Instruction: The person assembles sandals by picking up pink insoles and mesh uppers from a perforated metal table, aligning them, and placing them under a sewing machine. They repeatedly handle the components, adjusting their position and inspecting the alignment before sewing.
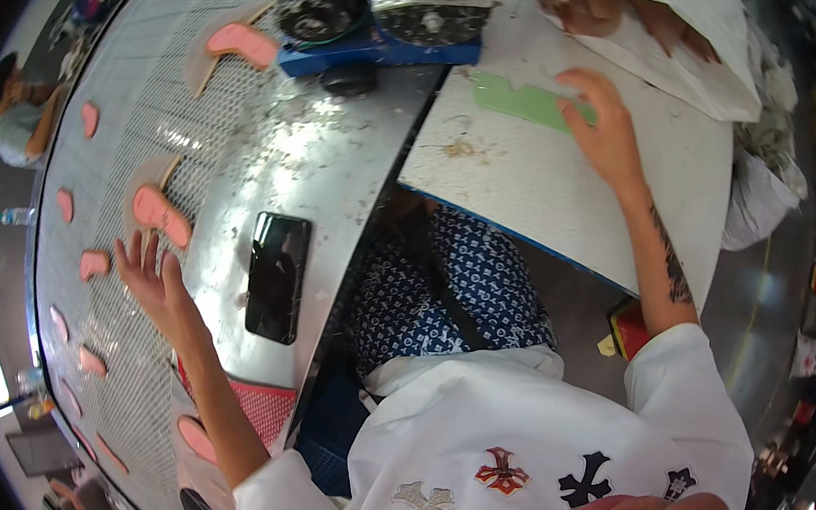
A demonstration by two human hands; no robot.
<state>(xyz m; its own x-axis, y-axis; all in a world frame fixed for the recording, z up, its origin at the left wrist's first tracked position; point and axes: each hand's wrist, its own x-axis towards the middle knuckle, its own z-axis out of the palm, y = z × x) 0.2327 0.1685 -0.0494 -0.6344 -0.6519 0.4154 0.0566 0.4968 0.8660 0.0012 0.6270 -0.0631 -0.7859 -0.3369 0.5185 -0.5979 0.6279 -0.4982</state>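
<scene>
My left hand [160, 288] is over the mesh conveyor belt with its fingers stretched and apart, holding nothing. Just beyond its fingertips lies a curved pink piece [162, 216], like a shoe part, beside a pale flat piece. My right hand [605, 132] is at the right end of a flat green strip [519, 99] on the white board. Its thumb overlaps the strip, while the index finger is bent and apart from the thumb. I cannot make out a firm grip; the other fingers are partly hidden.
A black phone [279, 277] lies on the metal ledge [333, 127]. A machine with a blue base [380, 52] stands ahead. Several pink pieces are spread over the mesh belt [124, 328]. At the right, a white sack [667, 14] with brown pieces rests on the white board [682, 183].
</scene>
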